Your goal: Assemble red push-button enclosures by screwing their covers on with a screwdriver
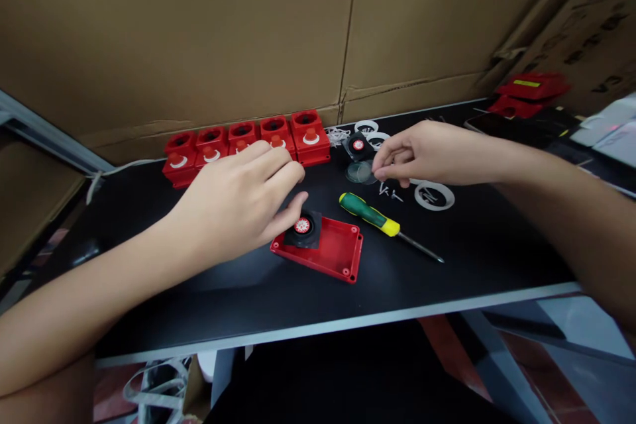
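Observation:
My left hand point(238, 202) hovers over the left end of a shallow red plastic tray point(332, 253), fingers curled, thumb touching a black square part with a red-and-white round centre point(303, 228) resting in the tray. My right hand point(420, 154) reaches in from the right, fingertips pinched at a clear round disc point(361, 173) on the black table point(472, 252). A second black square part point(358, 145) lies just behind that disc. A green-and-yellow screwdriver point(377, 219) lies between the hands, tip pointing right.
Several red boxes point(246, 142) with round buttons line up against the cardboard wall. White rings point(434, 196) and small screws point(388, 193) lie near my right hand. More red parts point(529, 93) sit far right. The table's front edge runs below the tray.

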`<move>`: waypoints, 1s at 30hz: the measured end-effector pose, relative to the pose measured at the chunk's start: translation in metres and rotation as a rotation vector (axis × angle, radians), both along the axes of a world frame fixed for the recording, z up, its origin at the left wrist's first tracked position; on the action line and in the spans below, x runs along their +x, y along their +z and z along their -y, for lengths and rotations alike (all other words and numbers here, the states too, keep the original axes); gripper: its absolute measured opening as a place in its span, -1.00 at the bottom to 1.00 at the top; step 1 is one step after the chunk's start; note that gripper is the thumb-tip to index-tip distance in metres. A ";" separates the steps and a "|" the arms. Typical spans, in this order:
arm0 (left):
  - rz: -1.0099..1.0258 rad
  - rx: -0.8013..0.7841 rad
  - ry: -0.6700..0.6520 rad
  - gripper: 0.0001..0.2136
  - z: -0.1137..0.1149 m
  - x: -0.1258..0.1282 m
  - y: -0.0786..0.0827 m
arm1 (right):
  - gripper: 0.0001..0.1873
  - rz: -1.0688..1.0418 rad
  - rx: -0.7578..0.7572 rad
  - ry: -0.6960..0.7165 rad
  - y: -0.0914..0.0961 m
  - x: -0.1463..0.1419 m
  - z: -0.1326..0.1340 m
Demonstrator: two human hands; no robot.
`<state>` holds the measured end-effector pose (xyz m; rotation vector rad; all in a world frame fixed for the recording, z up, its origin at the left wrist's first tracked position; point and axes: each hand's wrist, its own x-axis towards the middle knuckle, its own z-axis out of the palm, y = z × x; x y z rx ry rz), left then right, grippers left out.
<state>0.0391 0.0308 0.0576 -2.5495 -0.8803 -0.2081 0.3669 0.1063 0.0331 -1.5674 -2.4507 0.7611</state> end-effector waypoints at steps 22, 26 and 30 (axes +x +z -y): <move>-0.105 -0.192 -0.075 -0.69 0.013 -0.002 0.001 | -0.86 0.032 0.044 -0.222 -0.011 -0.019 0.004; -0.124 -0.271 -0.041 -0.75 0.015 -0.003 0.004 | -0.87 0.043 0.127 -0.207 -0.013 -0.016 0.001; -0.135 -0.345 -0.041 -0.64 0.014 -0.006 0.007 | -0.83 0.029 0.254 -0.158 -0.016 -0.013 -0.001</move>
